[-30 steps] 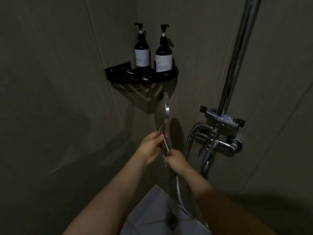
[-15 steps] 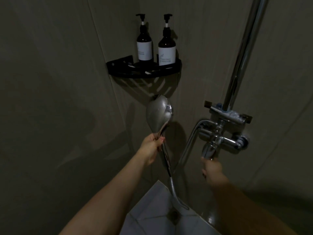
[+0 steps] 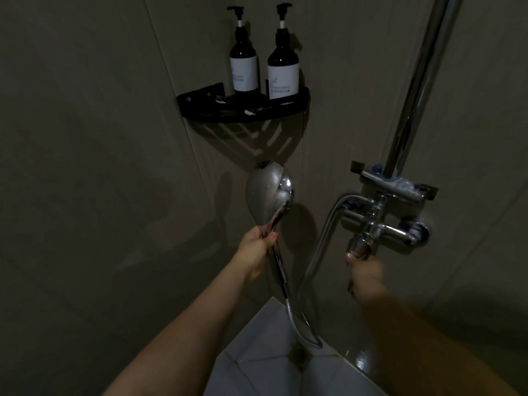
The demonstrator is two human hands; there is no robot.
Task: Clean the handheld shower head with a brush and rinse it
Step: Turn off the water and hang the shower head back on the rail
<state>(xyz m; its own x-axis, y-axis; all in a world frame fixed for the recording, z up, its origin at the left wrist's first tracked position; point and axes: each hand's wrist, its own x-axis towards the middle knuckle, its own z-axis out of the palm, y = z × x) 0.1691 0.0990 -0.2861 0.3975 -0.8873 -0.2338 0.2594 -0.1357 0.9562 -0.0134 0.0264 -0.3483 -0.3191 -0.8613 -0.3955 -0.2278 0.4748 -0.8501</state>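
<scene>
The chrome handheld shower head [image 3: 268, 192] points up in the dim corner, its back toward me. My left hand [image 3: 257, 244] is closed around its handle just below the head. The metal hose [image 3: 303, 318] loops down from the handle to the floor and back up to the wall mixer valve [image 3: 380, 221]. My right hand [image 3: 363, 264] grips the chrome lever handle [image 3: 358, 245] at the bottom of that valve. No brush is in view, and no water shows.
A black corner shelf [image 3: 243, 110] above the shower head carries two dark pump bottles [image 3: 283, 64]. A chrome riser pipe [image 3: 420, 87] runs up from the valve. White floor tiles [image 3: 263, 352] with a drain lie below.
My right hand let go of the shower handle and moved right to the valve's lever handle. The left hand turned the shower head so its rounded back shows.
</scene>
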